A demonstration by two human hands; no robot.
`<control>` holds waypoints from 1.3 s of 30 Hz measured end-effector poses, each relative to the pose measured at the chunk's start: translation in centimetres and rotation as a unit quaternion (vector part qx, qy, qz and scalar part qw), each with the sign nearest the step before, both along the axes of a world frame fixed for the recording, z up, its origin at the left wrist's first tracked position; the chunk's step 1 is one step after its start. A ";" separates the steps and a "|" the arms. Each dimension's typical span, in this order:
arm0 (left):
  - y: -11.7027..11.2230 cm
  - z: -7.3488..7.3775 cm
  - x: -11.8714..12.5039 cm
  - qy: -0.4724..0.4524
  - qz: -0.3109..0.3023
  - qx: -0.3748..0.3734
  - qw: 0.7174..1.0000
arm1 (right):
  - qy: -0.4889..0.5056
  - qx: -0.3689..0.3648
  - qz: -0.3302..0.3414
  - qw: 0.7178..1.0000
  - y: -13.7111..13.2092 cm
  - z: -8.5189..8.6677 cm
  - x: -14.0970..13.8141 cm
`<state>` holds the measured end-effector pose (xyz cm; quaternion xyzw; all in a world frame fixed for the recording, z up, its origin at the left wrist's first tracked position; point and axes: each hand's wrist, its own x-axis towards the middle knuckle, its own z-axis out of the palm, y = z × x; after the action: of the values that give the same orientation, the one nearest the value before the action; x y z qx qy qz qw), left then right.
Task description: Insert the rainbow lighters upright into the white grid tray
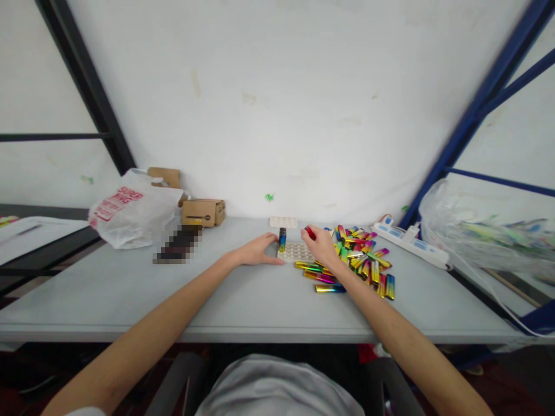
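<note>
A white tray with rows of cells (297, 252) lies in the middle of the table. Shiny blue-and-gold lighters (282, 240) stand upright at its left end. My left hand (259, 251) rests at that end, thumb and fingers spread around the corner, holding nothing. Above the tray's right side, my right hand (321, 245) is closed on a red lighter (310, 233), of which only a small part shows. A heap of metallic, multicoloured lighters (364, 254) lies loose to the right, partly hidden by my right forearm. A few more lie in front of the tray.
Behind the tray is another white tray piece (283, 222). At the left stand a white plastic bag (134, 211), a cardboard box (203, 212) and a blurred dark item (178, 245). A power strip (411, 245) runs along the right edge, near a clear plastic bag (477, 231).
</note>
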<state>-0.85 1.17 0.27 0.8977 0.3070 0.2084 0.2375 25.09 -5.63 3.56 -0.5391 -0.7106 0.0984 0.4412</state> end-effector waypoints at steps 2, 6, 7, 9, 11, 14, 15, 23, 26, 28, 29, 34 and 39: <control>0.0 0.0 0.0 -0.002 0.000 -0.001 1.000 | -0.005 0.006 0.008 1.000 -0.1 -0.1 0.0; 0.0 -0.1 -0.1 -0.009 -0.009 0.000 1.000 | -0.035 0.003 0.055 0.998 -0.2 -0.5 -0.2; 0.0 -0.1 -0.1 -0.011 -0.011 0.001 1.000 | -0.048 0.004 0.069 0.996 -0.3 -0.6 -0.2; 0.0 -0.2 -0.1 -0.016 -0.013 0.001 1.000 | -0.075 0.016 0.091 0.993 -0.3 -0.7 -0.4; -0.1 -0.2 -0.1 -0.016 -0.011 -0.001 1.000 | -0.096 0.032 0.106 0.989 -0.4 -0.7 -0.6; -0.1 -0.1 0.0 -0.010 -0.009 -0.003 1.000 | -0.107 0.021 0.120 0.987 -0.4 -0.6 -0.6; -0.1 -0.1 0.0 -0.009 -0.009 -0.004 1.000 | -0.106 0.010 0.118 0.987 -0.3 -0.6 -0.6; 0.0 -0.2 0.0 -0.019 -0.013 -0.005 1.000 | -0.105 -0.050 0.156 0.981 0.1 -1.0 -0.3; 0.1 -0.2 0.0 -0.022 -0.016 -0.002 1.000 | -0.143 -0.033 0.147 0.978 0.3 -1.3 -0.4; 0.1 -0.2 0.0 -0.025 -0.018 -0.001 1.000 | -0.168 -0.018 0.134 0.977 0.4 -1.5 -0.6; 0.1 -0.2 0.0 -0.026 -0.019 0.000 0.999 | -0.177 -0.015 0.131 0.975 0.4 -1.6 -0.6; 0.3 -0.5 0.0 -0.023 -0.021 0.009 0.999 | -0.208 -0.031 0.145 0.967 -0.1 -1.5 -1.2; 0.3 -0.4 0.1 -0.023 -0.024 0.005 0.999 | -0.268 -0.025 0.077 0.960 -0.5 -1.0 -2.0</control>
<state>-0.75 1.44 -0.17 0.9010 0.2785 0.2250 0.2449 23.06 -6.18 2.57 -0.5005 -0.8395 0.0017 0.2115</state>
